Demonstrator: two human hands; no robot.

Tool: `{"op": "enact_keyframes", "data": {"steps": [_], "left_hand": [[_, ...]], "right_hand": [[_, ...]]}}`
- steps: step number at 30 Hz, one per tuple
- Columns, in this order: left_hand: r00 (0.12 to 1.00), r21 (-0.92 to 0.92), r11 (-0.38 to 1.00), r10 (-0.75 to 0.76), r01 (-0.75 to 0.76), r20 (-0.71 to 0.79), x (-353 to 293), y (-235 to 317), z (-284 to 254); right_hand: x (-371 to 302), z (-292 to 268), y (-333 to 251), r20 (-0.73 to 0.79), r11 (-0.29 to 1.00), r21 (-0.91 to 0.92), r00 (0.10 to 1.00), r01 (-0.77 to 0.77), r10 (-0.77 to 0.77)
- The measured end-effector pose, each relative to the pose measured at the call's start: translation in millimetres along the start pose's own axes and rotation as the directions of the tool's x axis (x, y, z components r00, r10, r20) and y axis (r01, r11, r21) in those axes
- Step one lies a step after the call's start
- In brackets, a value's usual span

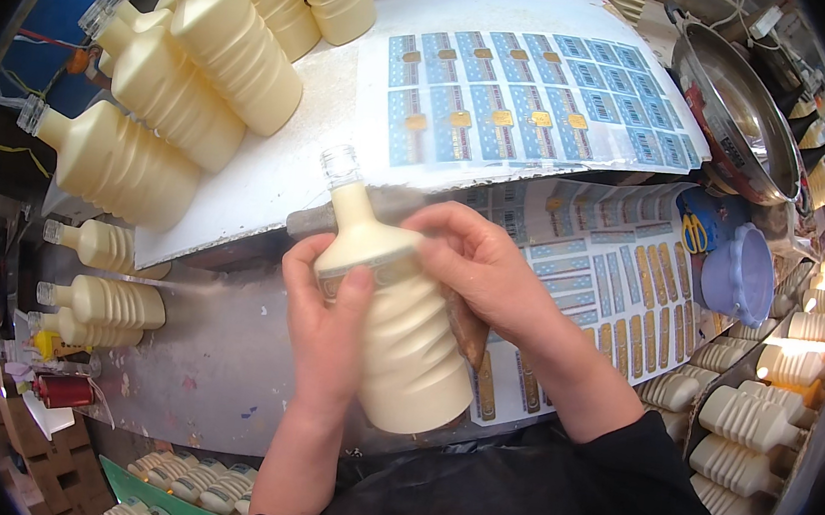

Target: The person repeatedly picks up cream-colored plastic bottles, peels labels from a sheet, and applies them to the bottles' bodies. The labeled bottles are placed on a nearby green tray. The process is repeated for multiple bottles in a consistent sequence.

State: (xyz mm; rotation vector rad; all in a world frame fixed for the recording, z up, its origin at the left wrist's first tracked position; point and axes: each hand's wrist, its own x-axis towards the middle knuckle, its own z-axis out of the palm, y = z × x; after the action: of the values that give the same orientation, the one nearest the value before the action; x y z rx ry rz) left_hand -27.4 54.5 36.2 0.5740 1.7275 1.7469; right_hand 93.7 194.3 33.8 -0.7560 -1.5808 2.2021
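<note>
A cream plastic bottle [407, 358] with a ribbed body and clear threaded neck leans, neck away from me, between my hands. Across its shoulder runs a thin, see-through label strip [386, 267]. My left hand [326, 314] grips the bottle's left shoulder, its thumb pressing on the strip's left end. At the right shoulder, my right hand [482, 265] is closed with thumb and forefinger together where the strip's other end disappears under them. Beneath that hand shows a brown wedge-shaped thing [466, 331], which I cannot make out. A grey bar [311, 222] lies behind the bottle.
Several cream bottles [238, 48] stand at the far left. Blue-and-gold label sheets [510, 97] cover the white board [351, 80]; more label sheets [620, 289] lie lower right. A metal bowl [740, 111], purple bucket [738, 277], yellow-handled scissors [695, 230] and piled bottles [747, 423] are rightward.
</note>
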Motion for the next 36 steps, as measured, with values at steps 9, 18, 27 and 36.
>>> {"op": "enact_keyframes", "data": {"steps": [9, 18, 27, 36], "left_hand": [[1.000, -0.001, 1.000, -0.001, 0.001, 0.005, 0.6, -2.8, -2.3], [1.000, 0.018, 1.000, 0.006, -0.006, 0.002, 2.7, -7.2, -3.8], [1.000, 0.002, 1.000, 0.011, -0.011, 0.003, 1.6, -3.8, -1.4], [1.000, -0.060, 0.998, 0.002, 0.000, 0.026, 1.3, -3.9, -2.1]], "right_hand": [[2.1, 1.2, 5.0, -0.021, 0.997, -0.078, 0.999, 0.029, -0.031], [-0.2, 4.5, 2.1, -0.036, 0.999, -0.022, 0.999, 0.026, -0.027], [-3.7, 7.4, -6.7, -0.076, 0.997, -0.076, 0.997, 0.001, -0.007], [-7.7, 8.4, -8.5, -0.086, 0.996, -0.090, 0.996, -0.024, 0.017]]}}
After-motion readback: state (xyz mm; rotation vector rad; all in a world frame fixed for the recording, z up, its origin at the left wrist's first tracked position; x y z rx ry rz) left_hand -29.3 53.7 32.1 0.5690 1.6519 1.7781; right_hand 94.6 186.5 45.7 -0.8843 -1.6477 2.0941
